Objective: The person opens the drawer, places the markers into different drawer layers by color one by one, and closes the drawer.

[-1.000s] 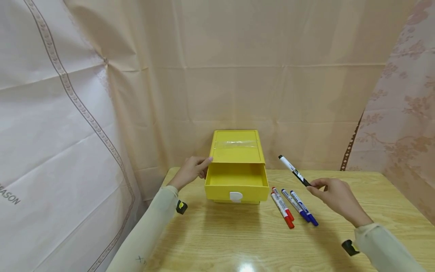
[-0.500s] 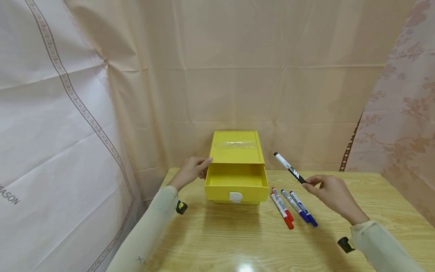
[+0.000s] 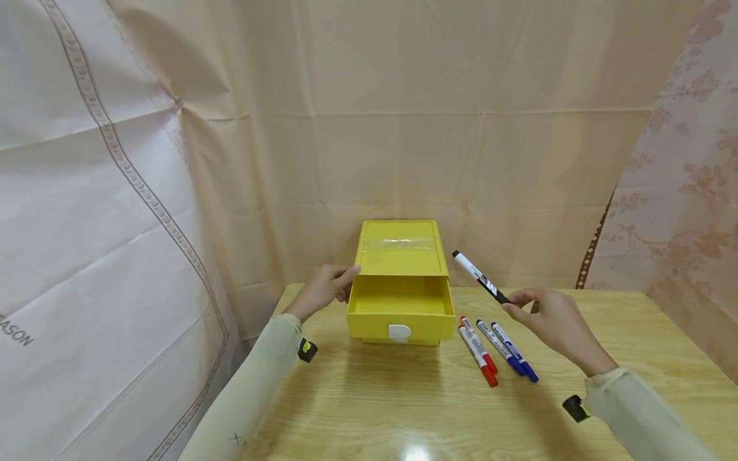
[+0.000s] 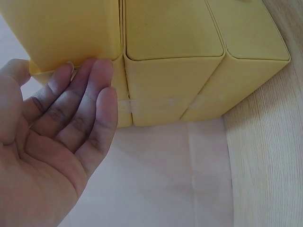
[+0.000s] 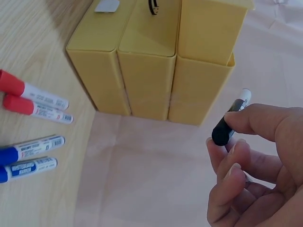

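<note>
A black marker (image 3: 481, 277) with a white barrel is pinched between the thumb and fingers of my right hand (image 3: 556, 323). It is held up right of the yellow drawer box (image 3: 399, 250), tilted with its far end up and to the left. The box's top drawer (image 3: 400, 325) is pulled out and looks bare inside. My left hand (image 3: 323, 289) rests against the box's left side, thumb at the top front edge. In the left wrist view its loosely bent fingers (image 4: 97, 101) lie against the yellow side wall.
Right of the box, two red markers (image 3: 478, 355) and two blue markers (image 3: 513, 352) lie on the wooden table (image 3: 392, 410). Curtain-like cloth (image 3: 403, 128) hangs behind the table. Clear tape (image 3: 400, 244) crosses the box top.
My right hand has moved left and slightly up with the black marker, closer to the open drawer. The left hand and the box have stayed put.
</note>
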### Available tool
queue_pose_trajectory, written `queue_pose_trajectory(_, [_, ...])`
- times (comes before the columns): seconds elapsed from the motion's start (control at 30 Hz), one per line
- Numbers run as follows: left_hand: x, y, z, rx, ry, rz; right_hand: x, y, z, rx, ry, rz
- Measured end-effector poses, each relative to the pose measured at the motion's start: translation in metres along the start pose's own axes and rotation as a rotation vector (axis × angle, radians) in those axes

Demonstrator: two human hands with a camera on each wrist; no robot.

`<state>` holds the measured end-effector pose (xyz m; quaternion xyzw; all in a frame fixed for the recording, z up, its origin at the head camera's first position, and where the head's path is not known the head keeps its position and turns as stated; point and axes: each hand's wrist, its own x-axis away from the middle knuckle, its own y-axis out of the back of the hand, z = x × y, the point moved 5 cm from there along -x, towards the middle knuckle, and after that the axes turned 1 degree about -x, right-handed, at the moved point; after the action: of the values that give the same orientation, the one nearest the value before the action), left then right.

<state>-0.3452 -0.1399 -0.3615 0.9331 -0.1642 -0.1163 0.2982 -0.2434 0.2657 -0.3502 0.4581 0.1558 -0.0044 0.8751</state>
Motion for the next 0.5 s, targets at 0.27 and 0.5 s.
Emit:
queue_pose_trajectory(0.27, [0.000,0.000,0.001,-0.006,-0.002,0.004,-0.004,-0.003,0.012,-0.029,0.036,0.007])
queue_pose_trajectory(0.5, [-0.001,0.001,0.001,-0.006,-0.009,0.004,-0.005,-0.003,0.019,-0.034,0.065,-0.001])
